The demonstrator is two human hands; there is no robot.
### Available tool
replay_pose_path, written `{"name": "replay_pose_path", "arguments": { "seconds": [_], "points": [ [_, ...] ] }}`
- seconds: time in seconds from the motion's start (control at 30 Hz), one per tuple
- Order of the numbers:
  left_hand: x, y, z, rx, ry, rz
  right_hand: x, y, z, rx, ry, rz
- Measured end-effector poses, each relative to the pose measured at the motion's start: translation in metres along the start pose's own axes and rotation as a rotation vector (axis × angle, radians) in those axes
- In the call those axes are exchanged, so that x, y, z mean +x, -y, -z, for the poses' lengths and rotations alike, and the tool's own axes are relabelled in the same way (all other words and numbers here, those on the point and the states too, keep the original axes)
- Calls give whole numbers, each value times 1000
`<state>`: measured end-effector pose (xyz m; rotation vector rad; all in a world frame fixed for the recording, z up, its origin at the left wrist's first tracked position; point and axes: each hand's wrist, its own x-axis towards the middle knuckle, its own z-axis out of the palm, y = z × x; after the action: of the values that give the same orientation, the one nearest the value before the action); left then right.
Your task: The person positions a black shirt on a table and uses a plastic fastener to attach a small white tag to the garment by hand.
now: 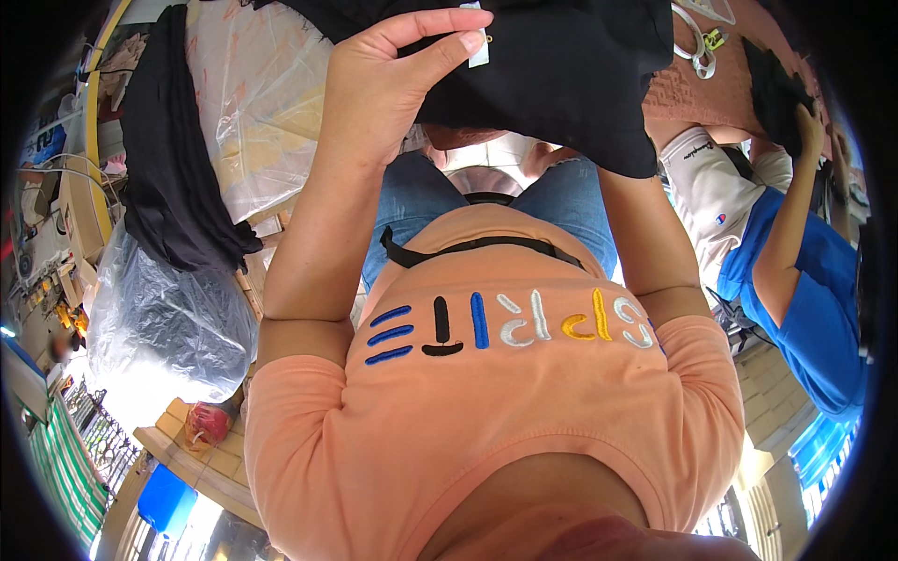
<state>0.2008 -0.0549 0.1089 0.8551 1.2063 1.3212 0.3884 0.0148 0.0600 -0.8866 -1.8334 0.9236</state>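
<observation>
My left hand [398, 75] is closed in a pinch at the top of the view, thumb against fingers. Between them is a small white strip [479, 56], which looks like a label or tag. It is held over a piece of black cloth [571, 79] that spreads above my lap. A tiny gold-coloured spot shows on the cloth beside the strip. My right forearm [645, 220] reaches up beneath the cloth's edge, and the cloth hides my right hand.
Clear plastic sheeting [248, 112] and a draped black cloth strip [168, 140] lie at my left, above a plastic bag [168, 327]. At right, a person in a blue top [814, 299] handles dark cloth [776, 93] over a pinkish surface [716, 84], near a white ring [690, 33].
</observation>
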Motion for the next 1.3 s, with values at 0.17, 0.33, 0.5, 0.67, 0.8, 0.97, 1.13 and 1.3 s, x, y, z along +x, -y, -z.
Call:
{"name": "replay_pose_path", "arguments": {
  "seconds": [0.17, 0.33, 0.5, 0.67, 0.8, 0.97, 1.13, 1.3],
  "points": [
    [0, 1, 1, -7, -5, 5, 0, -1, 0, -6, 1, 1],
    [0, 3, 0, -6, -10, 12, 1, -1, 0, -11, 2, 3],
    [0, 2, 0, 3, -2, -21, 1, -2, 0, -19, 3, 8],
    [0, 2, 0, 22, -13, -10, 0, -2, 0, -22, 5, 9],
    [0, 3, 0, 14, -16, -1, 0, -3, 0, -27, 4, 10],
    [0, 5, 1, 2, -6, -2, 0, -2, 1, -26, 7, 14],
    [3, 5, 1, 41, -3, 18, 1, -2, 2, -42, 6, 13],
    [24, -17, 2, 88, 19, -119, 12, -4, 1, -65, 17, 10]
  ]
}}
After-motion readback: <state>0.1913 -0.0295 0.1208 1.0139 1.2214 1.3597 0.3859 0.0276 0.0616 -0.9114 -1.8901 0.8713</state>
